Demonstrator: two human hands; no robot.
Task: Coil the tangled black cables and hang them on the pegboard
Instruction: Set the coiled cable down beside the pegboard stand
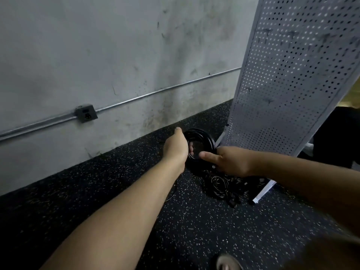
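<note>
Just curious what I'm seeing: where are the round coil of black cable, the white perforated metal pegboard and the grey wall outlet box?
Round coil of black cable (pixel 208 137): head view, upper right arc.
White perforated metal pegboard (pixel 288 78): head view, middle of its face.
Grey wall outlet box (pixel 86 113): head view, front plate.

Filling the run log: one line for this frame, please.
stage: coiling | left hand: grips coil | right hand: holds coil | loose cables: on floor | pegboard: no cable hung

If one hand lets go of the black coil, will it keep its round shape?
Likely not: the coil is many loops, no tie visible, so it may sag. Probably light: left hand and right hand hold it up.
</note>
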